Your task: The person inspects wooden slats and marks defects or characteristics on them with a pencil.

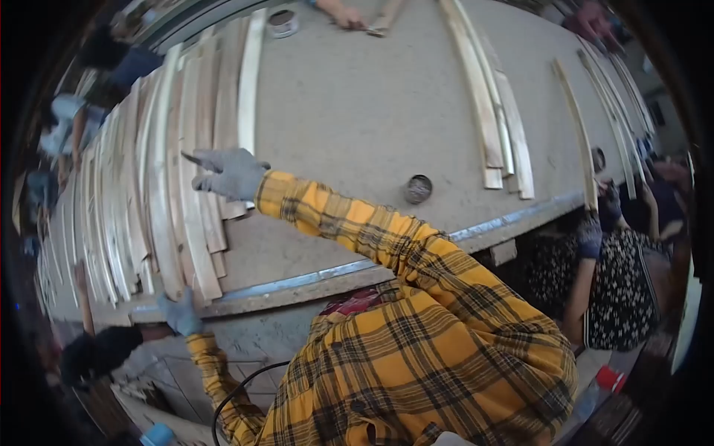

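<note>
My right hand [232, 174], in a grey glove, reaches across my body over the row of wooden strips [195, 215]. A thin, dark, pointed blade [191, 158] juts out from its closed fingers; the handle is hidden in the glove. At the table's near edge, my left hand [181, 315], gloved too, grips the near end of a long wooden strip [161, 175]. That strip lies among many others, side by side and pointing away from me.
An open tin [419, 189] stands right of my forearm, another tin [282, 24] at the far side. Several strips [492, 111] lie to the right. A metal strip [312, 281] edges the table. Co-workers' hands [348, 16] work opposite; a person [613, 286] sits at right.
</note>
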Motion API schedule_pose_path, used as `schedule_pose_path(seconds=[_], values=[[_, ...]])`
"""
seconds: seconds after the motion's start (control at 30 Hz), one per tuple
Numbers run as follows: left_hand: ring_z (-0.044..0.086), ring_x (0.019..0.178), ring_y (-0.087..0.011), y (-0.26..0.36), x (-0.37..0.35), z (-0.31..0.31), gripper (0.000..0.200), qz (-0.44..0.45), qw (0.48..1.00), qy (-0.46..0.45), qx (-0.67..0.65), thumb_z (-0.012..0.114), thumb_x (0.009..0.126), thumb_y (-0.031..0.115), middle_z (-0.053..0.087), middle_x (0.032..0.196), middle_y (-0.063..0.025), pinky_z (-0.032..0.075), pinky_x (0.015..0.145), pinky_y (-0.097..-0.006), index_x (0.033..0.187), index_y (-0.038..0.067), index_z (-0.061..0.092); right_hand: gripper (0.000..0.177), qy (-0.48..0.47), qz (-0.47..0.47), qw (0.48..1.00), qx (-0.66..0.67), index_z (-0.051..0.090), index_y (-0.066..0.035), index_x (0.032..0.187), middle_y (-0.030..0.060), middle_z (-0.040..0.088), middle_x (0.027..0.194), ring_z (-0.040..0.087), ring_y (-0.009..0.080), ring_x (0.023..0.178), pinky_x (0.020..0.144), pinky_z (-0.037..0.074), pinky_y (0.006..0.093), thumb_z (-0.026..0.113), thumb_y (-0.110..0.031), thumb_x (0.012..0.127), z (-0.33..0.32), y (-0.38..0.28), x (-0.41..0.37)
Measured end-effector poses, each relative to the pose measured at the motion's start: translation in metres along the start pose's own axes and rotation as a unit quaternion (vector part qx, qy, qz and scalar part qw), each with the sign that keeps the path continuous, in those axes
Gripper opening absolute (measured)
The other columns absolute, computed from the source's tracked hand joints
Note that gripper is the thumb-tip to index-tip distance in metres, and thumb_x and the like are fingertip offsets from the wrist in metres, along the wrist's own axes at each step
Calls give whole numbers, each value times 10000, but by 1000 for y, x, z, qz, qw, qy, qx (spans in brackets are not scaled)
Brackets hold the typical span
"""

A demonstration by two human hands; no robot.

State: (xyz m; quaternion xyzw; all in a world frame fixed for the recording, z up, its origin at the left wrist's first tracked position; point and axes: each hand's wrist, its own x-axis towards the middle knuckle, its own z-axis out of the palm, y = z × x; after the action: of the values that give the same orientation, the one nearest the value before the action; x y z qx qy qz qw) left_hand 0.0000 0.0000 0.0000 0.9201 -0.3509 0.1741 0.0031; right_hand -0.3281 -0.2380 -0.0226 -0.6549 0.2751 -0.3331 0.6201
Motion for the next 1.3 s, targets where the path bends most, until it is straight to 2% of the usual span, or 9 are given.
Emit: schedule_pose_path(seconds=[0.1,0.13,0.23,0.37,0.57,0.73,0.9,1.1,1.3], values=[[441,1196,-384,134,-66,63,800,-3,994,-61,-96,776,662,466,476,1257,-243,367,1007,-457,1249,2,494,410,120,-17,966,-227,628,-120,1151,147,654,1007,628,318,903,787,510,396,592,-345,810,-117,46,-114],[442,1193,-387,160,-58,55,804,9,993,16,-115,775,667,468,479,1257,-242,365,1010,-451,1248,-10,492,318,207,-118,969,66,661,-122,1092,148,656,960,628,317,835,717,504,400,557,-280,837,-142,71,-130],[440,1206,-357,233,-43,43,722,120,957,92,-249,775,717,363,482,1272,-218,356,1026,-408,1256,-21,487,192,379,179,791,-447,640,-73,993,94,631,905,605,230,890,723,487,343,550,-206,888,-233,92,-236],[486,1161,-302,387,-106,30,611,299,850,-84,-426,768,742,273,516,1197,-153,374,1018,-378,1231,9,514,415,386,474,605,-510,481,-80,1189,152,519,1155,639,333,877,726,526,458,594,-310,862,-310,83,-323],[574,1062,-283,585,-216,-2,523,480,662,-378,-435,700,779,352,607,1118,-148,469,907,-356,1180,36,583,377,372,535,593,-473,399,-83,1268,186,485,1218,634,343,968,782,521,470,462,-234,928,-346,130,-342],[641,860,-240,687,-291,-2,421,306,510,-695,-403,691,827,324,627,1023,-122,550,697,-340,1121,38,598,566,425,402,673,-452,538,-111,1201,183,605,1033,627,356,903,790,508,421,728,-374,737,-333,93,-351],[628,864,-313,695,-306,-17,538,16,250,-826,-505,680,835,339,605,1013,-150,552,774,-384,1215,13,485,608,450,287,758,-376,541,-88,1208,139,645,943,633,279,803,742,513,372,759,-381,723,-288,62,-326],[594,785,-151,582,-202,-11,651,152,145,-808,-550,670,825,382,591,989,-86,524,670,-300,1322,54,406,478,403,142,873,-235,531,-69,1205,38,540,771,536,124,703,623,475,280,687,-331,837,-276,57,-334],[586,683,-150,418,-168,27,564,-33,209,-791,-573,569,880,464,587,880,-82,516,624,-292,1256,60,451,366,355,193,911,-82,522,-75,1224,45,569,852,500,59,666,531,435,221,598,-257,916,-240,64,-296]])
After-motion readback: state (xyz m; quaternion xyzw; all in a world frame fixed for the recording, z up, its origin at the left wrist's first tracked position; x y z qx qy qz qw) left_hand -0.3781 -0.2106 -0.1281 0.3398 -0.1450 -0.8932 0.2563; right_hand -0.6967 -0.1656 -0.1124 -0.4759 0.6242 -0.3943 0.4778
